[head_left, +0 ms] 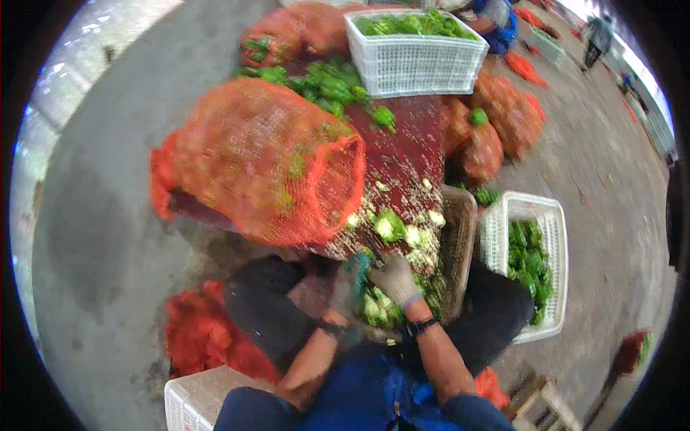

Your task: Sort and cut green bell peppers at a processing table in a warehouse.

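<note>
Place: produce-handling work area, apparently a large shed or covered yard. Floor: bare grey concrete (100, 237), broad and stained. Bench (406, 136): low, dark red top, strewn with pale seeds (394, 172) and green peppers (334, 86). Containers: bulging orange mesh sack (251, 154) on the bench; more filled sacks (509, 118) beyond; white slatted crate (420, 68), heaped with greens. Personnel: co-worker in blue (508, 32) nearby; distant standing figure (597, 36).

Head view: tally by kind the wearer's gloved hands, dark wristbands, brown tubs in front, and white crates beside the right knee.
Gloved hands: 2 (left hand, right hand)
Dark wristbands: 2
Brown tub: 1
White crate: 1
Total: 6
</note>
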A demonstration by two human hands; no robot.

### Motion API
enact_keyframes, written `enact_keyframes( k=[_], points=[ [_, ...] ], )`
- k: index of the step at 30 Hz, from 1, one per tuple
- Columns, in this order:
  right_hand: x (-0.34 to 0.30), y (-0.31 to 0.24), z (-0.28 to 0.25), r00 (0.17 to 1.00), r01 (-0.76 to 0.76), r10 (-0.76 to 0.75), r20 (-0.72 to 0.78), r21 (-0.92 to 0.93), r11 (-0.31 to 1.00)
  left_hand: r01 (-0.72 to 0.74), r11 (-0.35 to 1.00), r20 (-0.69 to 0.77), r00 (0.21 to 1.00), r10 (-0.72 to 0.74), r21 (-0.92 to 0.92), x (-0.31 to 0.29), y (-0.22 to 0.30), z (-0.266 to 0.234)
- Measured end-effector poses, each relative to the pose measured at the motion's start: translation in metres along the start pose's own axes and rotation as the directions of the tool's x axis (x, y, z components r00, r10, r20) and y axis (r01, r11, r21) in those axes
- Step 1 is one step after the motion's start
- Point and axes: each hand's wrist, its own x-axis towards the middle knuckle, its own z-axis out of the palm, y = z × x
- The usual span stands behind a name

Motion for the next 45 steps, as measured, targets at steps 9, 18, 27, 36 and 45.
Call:
enact_keyframes(
  k=[9,18,27,36,45],
  points=[
    [0.01,0.014,-0.012,0.806,-0.097,0.261,-0.531,0.317,0.943,-0.198,0.979,-0.059,0.979,0.195,-0.047,-0.008,0.053,0.048],
    [0.035,0.024,-0.047,0.892,-0.129,-0.039,-0.451,-0.334,0.934,-0.246,0.24,0.079,0.833,0.547,0.939,0.019,0.062,0.044],
    [0.018,0.003,-0.044,0.945,-0.182,0.083,-0.316,-0.299,0.937,-0.382,0.792,-0.193,0.834,0.518,0.476,-0.017,0.047,0.027],
    [0.01,0.041,-0.05,0.938,-0.052,-0.006,-0.348,-0.156,0.986,-0.407,0.521,0.043,0.817,0.576,0.75,-0.01,0.021,0.002],
    [-0.011,0.08,-0.003,0.884,0.061,0.138,-0.447,0.402,0.914,-0.057,0.869,0.177,0.971,0.164,-0.491,0.014,0.077,0.153]
  ],
)
